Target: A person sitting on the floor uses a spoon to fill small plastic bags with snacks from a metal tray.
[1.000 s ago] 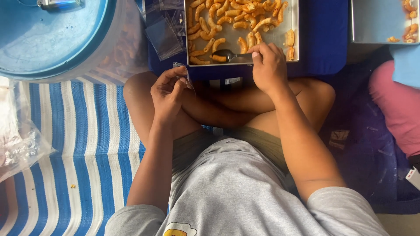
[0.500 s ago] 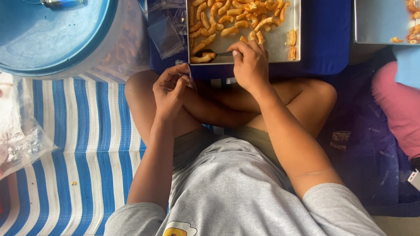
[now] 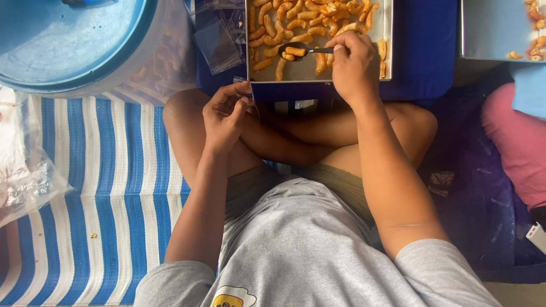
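Snacks [image 3: 295,52] sit on the spoon [image 3: 307,51] pinched in the right hand [image 3: 355,65] over the metal tray [image 3: 387,40], while the left hand [image 3: 224,116] pinches an unfilled little clear bag [image 3: 244,85] just below that tray.

Shallow square metal tray [image 3: 387,34] sits ahead of crossed legs, orange curled snack pieces [image 3: 296,23] inside. Right hand [image 3: 355,65] over tray's near edge, metal spoon [image 3: 298,51] to its left holding pieces. Left hand [image 3: 224,116] nearer, left of tray, pinching small clear plastic bag [image 3: 248,94]. Round blue plastic lid [image 3: 68,45] far left; second metal tray [image 3: 489,28] far right.
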